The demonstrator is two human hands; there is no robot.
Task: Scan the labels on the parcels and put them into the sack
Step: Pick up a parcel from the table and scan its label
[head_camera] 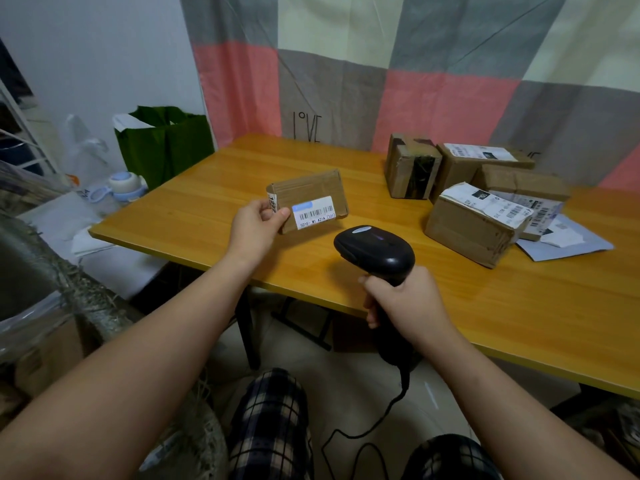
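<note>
My left hand (254, 226) grips a small flat cardboard parcel (311, 195) by its left end, above the table, its white barcode label (316, 212) turned toward me. My right hand (403, 301) is closed around the handle of a black corded barcode scanner (374, 252), whose head points at the label from just below and to the right. Several more cardboard parcels (471, 226) are piled at the table's right back. The woven sack (45, 271) gapes open at my lower left.
The orange wooden table (519, 306) stretches right. A grey mailer envelope (571, 244) lies under the pile. A green bag (166, 143) and a baby bottle (126, 187) sit left of the table. The scanner cable (374, 427) hangs between my knees. A checked curtain hangs behind.
</note>
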